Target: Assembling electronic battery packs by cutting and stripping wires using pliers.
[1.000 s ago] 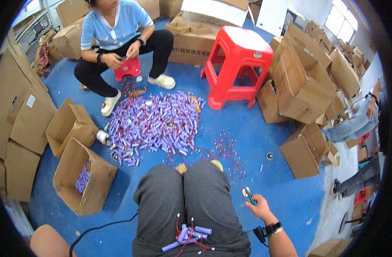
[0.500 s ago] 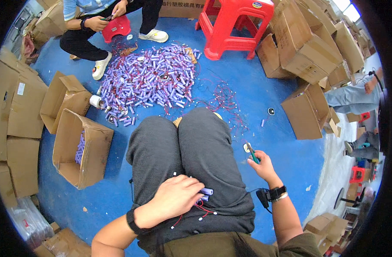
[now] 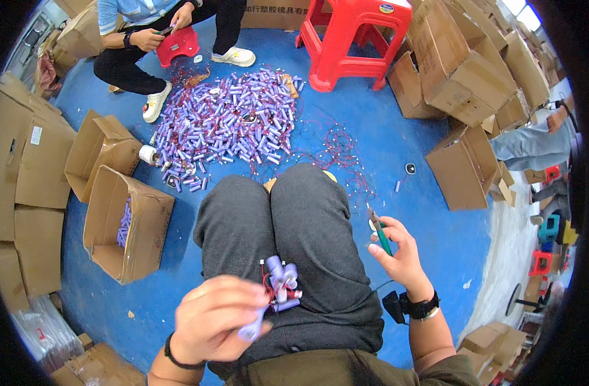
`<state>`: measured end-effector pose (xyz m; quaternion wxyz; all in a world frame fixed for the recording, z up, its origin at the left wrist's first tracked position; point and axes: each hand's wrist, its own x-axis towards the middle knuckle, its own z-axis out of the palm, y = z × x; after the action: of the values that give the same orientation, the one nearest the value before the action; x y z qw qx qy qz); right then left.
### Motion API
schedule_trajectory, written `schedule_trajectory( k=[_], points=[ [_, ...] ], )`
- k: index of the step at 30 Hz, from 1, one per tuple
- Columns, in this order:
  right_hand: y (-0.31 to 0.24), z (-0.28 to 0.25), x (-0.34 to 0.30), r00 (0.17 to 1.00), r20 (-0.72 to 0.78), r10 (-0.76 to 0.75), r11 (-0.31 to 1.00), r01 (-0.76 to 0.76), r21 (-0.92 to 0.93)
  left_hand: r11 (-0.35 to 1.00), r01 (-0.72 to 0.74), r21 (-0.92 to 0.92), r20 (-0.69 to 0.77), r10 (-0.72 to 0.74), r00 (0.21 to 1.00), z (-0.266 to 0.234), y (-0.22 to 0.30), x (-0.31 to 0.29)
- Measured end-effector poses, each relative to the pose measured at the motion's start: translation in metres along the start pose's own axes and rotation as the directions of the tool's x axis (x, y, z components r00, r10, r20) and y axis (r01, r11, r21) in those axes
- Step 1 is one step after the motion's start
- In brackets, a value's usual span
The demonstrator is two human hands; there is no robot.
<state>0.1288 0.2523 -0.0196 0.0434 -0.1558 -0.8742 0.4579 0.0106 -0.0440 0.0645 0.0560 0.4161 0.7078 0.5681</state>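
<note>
My left hand [image 3: 218,315] is lifted over my lap, with a purple battery cell [image 3: 250,330] pinched in its fingers; motion blurs both. Beside it, on my dark grey trousers, lies a small bunch of purple battery cells [image 3: 283,275] with red wires and white connectors. Out past my right thigh, my right hand [image 3: 404,256] is closed around green-handled cutting pliers [image 3: 382,237], their metal tip pointing away from me. On the floor beyond my knees spreads a large heap of purple battery cells [image 3: 227,122] tangled with red wires.
An open carton [image 3: 154,222] holding some purple cells stands at left, with another open carton [image 3: 92,161] behind it. A red stool [image 3: 320,67] is at the far side. Cartons [image 3: 458,170] are stacked at right. A co-worker's hands [image 3: 146,40] hold a tool at far left.
My left hand has risen from the bunch in my lap and shifted left with a cell. More of the bunch shows. My right hand has tilted the pliers more upright.
</note>
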Motion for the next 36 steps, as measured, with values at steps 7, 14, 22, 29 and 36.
schedule_trajectory(
  k=[7, 14, 22, 29, 36],
  points=[
    [-0.035, 0.007, 0.017, 0.992, 0.043, -0.121, 0.992, 0.122, -0.034, 0.989, -0.065, 0.131, -0.170, 0.087, 0.982, -0.006, -0.004, 0.003],
    [-0.057, 0.019, 0.006, 0.974, 0.130, -0.187, 0.982, 0.190, -0.011, 0.819, 0.560, -0.123, -0.058, -0.570, 0.820, 0.009, -0.042, -0.010],
    [-0.088, 0.041, 0.021, 0.852, 0.208, -0.481, 0.808, 0.522, -0.272, 0.415, 0.611, -0.674, 0.106, -0.764, 0.636, 0.028, -0.050, -0.014],
    [-0.087, 0.046, 0.029, 0.816, 0.246, -0.523, 0.727, 0.578, -0.371, 0.513, 0.616, -0.598, 0.218, -0.636, 0.741, 0.031, -0.044, -0.015],
    [-0.081, 0.040, 0.028, 0.780, 0.260, -0.570, 0.702, 0.626, -0.339, 0.567, 0.633, -0.526, 0.270, -0.595, 0.757, 0.028, -0.043, -0.014]
  ],
)
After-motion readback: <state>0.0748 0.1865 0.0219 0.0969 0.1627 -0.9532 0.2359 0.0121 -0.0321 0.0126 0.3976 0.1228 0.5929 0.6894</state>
